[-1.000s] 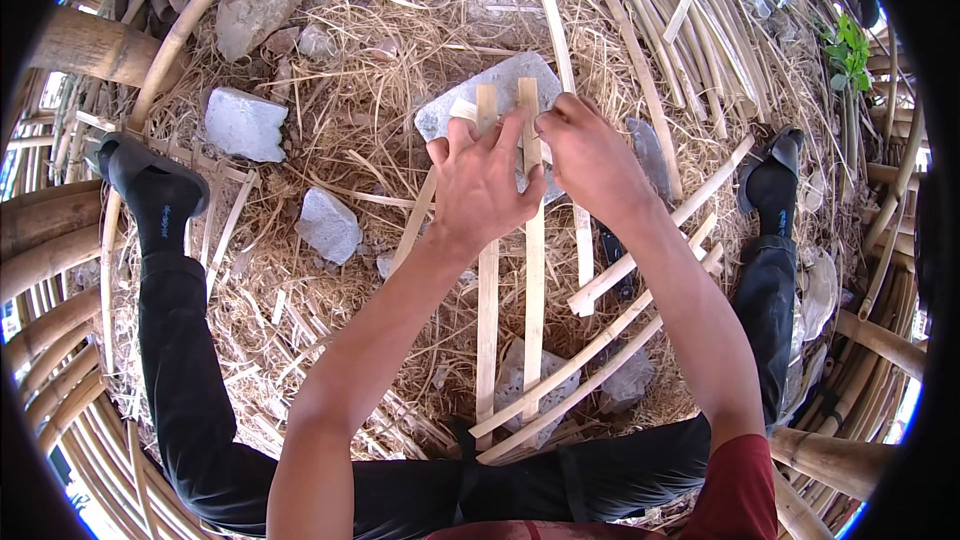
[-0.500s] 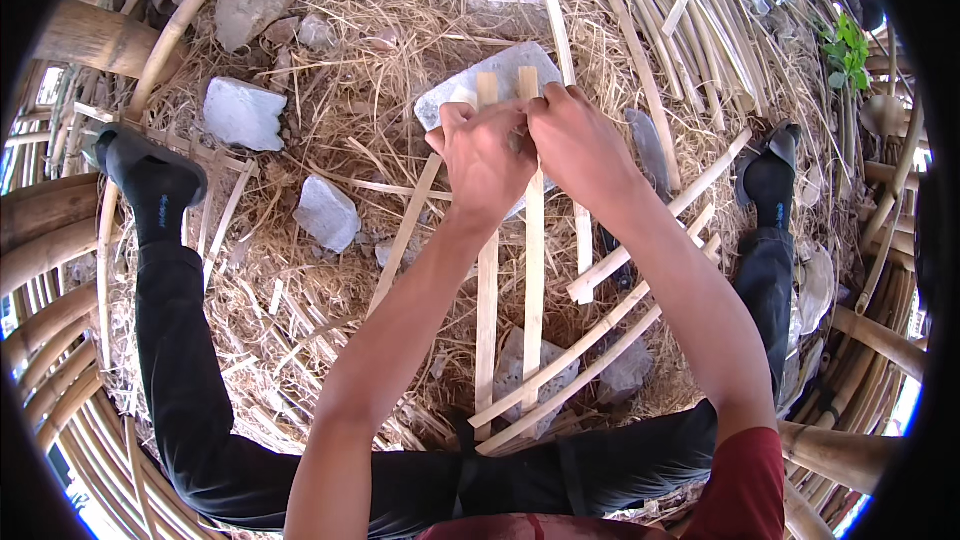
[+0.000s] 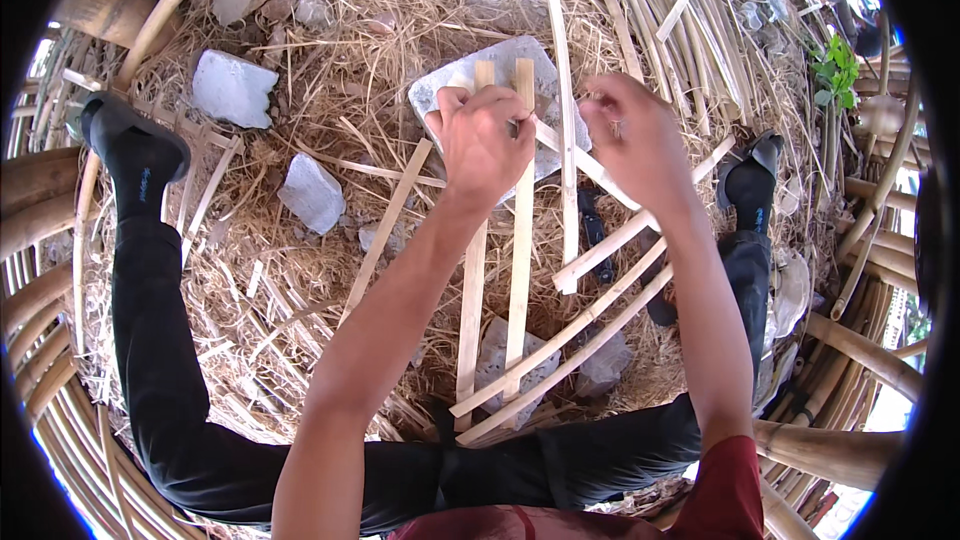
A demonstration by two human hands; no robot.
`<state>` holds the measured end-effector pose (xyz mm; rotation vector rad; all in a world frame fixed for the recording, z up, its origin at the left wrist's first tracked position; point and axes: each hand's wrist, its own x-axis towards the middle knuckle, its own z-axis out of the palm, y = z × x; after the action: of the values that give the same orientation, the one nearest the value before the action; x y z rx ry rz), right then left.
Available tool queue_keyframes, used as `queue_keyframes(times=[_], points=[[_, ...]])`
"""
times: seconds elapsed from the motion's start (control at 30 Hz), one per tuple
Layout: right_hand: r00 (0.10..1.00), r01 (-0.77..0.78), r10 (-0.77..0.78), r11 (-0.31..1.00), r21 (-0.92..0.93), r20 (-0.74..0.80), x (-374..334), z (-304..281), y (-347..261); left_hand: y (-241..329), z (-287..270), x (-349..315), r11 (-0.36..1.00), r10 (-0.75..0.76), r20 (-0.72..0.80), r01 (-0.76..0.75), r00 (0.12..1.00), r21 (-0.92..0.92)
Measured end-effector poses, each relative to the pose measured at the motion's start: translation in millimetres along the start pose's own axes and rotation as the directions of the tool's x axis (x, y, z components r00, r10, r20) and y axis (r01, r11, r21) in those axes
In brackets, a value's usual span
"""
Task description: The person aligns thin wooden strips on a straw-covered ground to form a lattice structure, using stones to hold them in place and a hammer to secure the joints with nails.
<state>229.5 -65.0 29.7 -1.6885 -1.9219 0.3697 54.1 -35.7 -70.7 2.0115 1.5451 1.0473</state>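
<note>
My left hand [image 3: 482, 138] is closed around pale flat bamboo strips [image 3: 522, 240] over a light grey stone slab [image 3: 440, 90]. Two strips run side by side from the slab toward my lap, their far ends sticking out past my fingers. A slanting bamboo strip [image 3: 602, 178] reaches from beside my left hand toward my right wrist. Apart from the left, my right hand [image 3: 640, 135] hovers at the slab's right edge, fingers curled with a gap to the thumb; I see nothing held in it. Another long strip [image 3: 557, 60] lies between the hands.
Loose bamboo strips [image 3: 560, 340] cross near my lap. A bundle of long strips [image 3: 665, 30] lies at the far right. Pale stone blocks [image 3: 235, 90] sit to the left on straw-like shavings. A black object [image 3: 593, 235] lies right of the strips. Bamboo poles [image 3: 850, 450] edge the space.
My right hand has parted from the left and moved right. The slanting strip now shows between them. My left hand stays over the slab, and the whole view has shifted slightly.
</note>
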Motion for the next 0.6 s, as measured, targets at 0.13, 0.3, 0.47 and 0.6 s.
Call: queue_keyframes(times=[0.13, 0.3, 0.47, 0.6], points=[[0.902, -0.382, 0.385, 0.922, -0.052, 0.196, -35.8, -28.3, 90.4, 10.7, 0.5, 3.0, 1.0, -0.031, 0.034, 0.031, 0.999, -0.001], [0.528, -0.493, 0.57, 0.809, -0.32, 0.63, -17.7, -3.6, 115.2, 3.5, -2.0, 2.5, 1.0, -0.03, 0.021, 0.029, 0.999, 0.002], [0.219, -0.431, 0.726, 0.671, -0.603, 0.652, 0.5, 32.0, 120.6, 3.6, 3.1, 2.6, 1.0, -0.017, 0.043, 0.016, 0.999, 0.011], [0.156, -0.606, 0.712, 0.616, -0.503, 0.684, -7.3, 45.1, 149.0, 6.7, 4.0, 2.4, 1.0, 0.004, 0.023, -0.004, 1.0, 0.006]])
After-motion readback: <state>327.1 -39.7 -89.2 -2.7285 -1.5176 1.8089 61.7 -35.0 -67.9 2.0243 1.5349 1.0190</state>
